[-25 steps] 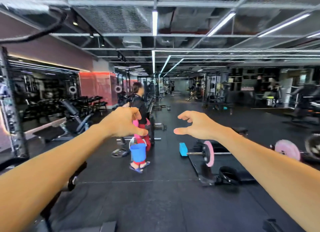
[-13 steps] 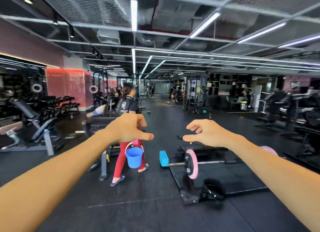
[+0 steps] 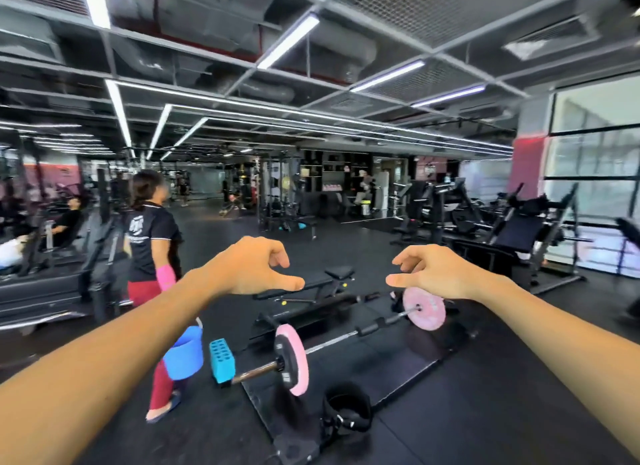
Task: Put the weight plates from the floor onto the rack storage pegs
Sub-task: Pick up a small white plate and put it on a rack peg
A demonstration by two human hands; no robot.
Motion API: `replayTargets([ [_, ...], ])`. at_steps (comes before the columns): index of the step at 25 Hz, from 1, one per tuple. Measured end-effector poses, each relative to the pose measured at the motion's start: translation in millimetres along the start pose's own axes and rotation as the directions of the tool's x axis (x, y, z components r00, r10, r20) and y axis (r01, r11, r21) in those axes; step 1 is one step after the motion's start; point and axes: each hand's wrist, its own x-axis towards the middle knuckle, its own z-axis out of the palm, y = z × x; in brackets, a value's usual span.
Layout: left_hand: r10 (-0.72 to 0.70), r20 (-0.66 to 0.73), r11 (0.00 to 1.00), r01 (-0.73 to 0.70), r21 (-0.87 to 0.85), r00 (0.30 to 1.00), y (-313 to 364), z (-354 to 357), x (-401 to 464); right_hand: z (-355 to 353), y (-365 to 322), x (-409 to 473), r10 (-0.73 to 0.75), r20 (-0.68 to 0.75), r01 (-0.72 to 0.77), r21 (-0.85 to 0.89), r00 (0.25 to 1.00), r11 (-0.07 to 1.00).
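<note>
Both hands hold nothing: the left hand (image 3: 252,267) and right hand (image 3: 433,274) hang out in front, fingers loosely curled, thumbs pointing toward each other. Below them the steel barbell (image 3: 332,340) lies on the black rubber floor, a round pink weight plate (image 3: 292,359) on its near sleeve and another pink plate (image 3: 424,308) on the far one. Likely risks: pulling one plate off lets the bar roll or tip; a bystander carrying a blue plastic bucket (image 3: 183,353) stands just beside the near end, and a black ankle strap (image 3: 346,409) lies underfoot
</note>
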Motion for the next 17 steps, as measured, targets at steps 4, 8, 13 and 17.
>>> replayTargets([
  [4, 0.14, 0.075, 0.988, -0.135, -0.076, 0.987, -20.6, 35.8, 134.2, -10.3, 55.6, 67.5, 0.148, -0.123, -0.151, -0.023, 0.981, 0.988],
  [8, 0.288, 0.14, 0.951, -0.265, -0.158, 0.947, -3.5, 82.3, 257.6, -34.6, 118.7, 107.0, 0.295, -0.158, -0.307, -0.058, 0.942, 0.95],
  [13, 0.411, 0.192, 0.904, -0.369, -0.217, 0.891, 36.4, 144.7, 379.7, -74.1, 207.6, 143.9, 0.407, -0.214, -0.434, -0.099, 0.888, 0.895],
  [17, 0.535, 0.201, 0.833, -0.473, -0.287, 0.821, 106.6, 221.2, 522.7, -128.9, 320.7, 197.8, 0.466, -0.297, -0.511, -0.089, 0.833, 0.855],
])
